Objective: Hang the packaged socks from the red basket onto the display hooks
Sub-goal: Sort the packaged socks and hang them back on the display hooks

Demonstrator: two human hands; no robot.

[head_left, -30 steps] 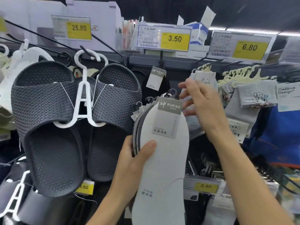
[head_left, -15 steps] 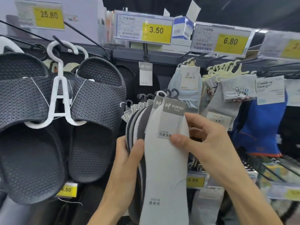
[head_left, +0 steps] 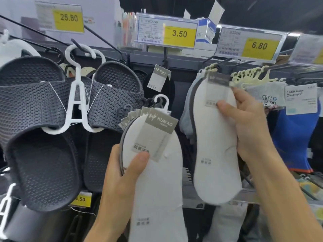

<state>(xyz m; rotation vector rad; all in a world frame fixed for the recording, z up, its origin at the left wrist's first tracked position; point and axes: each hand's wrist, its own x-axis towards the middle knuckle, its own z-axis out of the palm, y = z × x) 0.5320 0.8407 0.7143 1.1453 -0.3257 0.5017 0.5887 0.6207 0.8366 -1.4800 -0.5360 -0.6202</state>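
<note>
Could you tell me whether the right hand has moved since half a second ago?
Yes. The right hand has carried one white sock pack up and right, toward the 6.80 price tag.

White socks (head_left: 216,154) with grey tags (head_left: 160,135) in my hands, dark honeycomb-textured slides (head_left: 43,137) on white hangers (head_left: 76,102), yellow price labels (head_left: 179,34).

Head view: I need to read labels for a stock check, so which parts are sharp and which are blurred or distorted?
Head view: the 3.50 price tag and the KUN'AO sock pack in the left hand read clearly; the pack in the right hand has a smeared label; the frame edges bend and soften.
</note>
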